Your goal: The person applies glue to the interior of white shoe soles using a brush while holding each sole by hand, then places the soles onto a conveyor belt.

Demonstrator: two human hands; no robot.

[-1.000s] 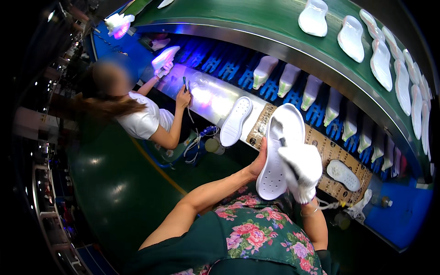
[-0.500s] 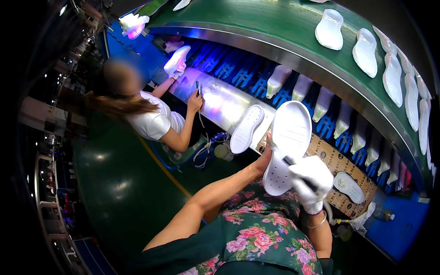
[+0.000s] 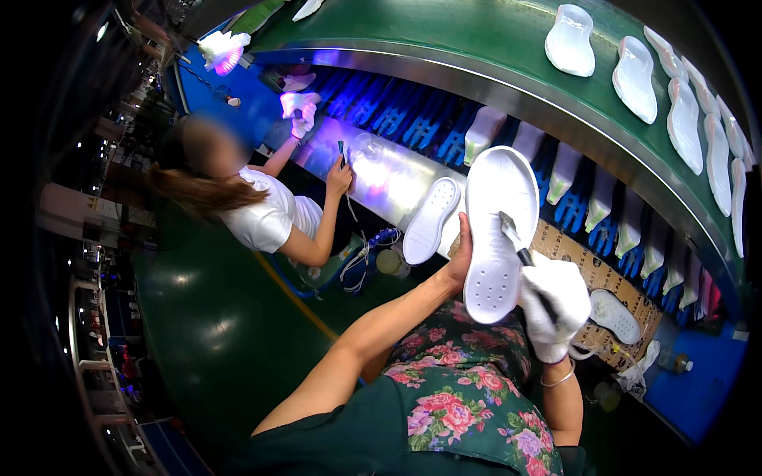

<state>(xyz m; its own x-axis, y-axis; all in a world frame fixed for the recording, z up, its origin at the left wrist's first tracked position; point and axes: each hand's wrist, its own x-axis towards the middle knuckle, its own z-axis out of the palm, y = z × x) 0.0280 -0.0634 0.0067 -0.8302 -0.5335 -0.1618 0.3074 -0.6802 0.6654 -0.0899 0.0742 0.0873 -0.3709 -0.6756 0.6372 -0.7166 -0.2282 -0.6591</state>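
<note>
My left hand [image 3: 460,258] grips the edge of a white shoe sole [image 3: 496,230], held upright with its inner face toward me. My right hand [image 3: 553,305], in a white glove, holds a small brush [image 3: 516,242] whose tip rests on the sole's middle. A second white sole [image 3: 431,220] lies on the lit steel ledge just left of the held one.
A green conveyor belt [image 3: 476,40] carries several white soles [image 3: 635,67] along the top. Blue racks hold white shoe lasts [image 3: 563,170] below it. A co-worker in a white shirt [image 3: 266,218] works at the left. Another sole [image 3: 615,316] lies on a brown perforated board [image 3: 591,274].
The brush tip has come onto the middle of the sole while my left hand keeps its hold. The view has swung, so everything sits further right. The co-worker's hands have shifted.
</note>
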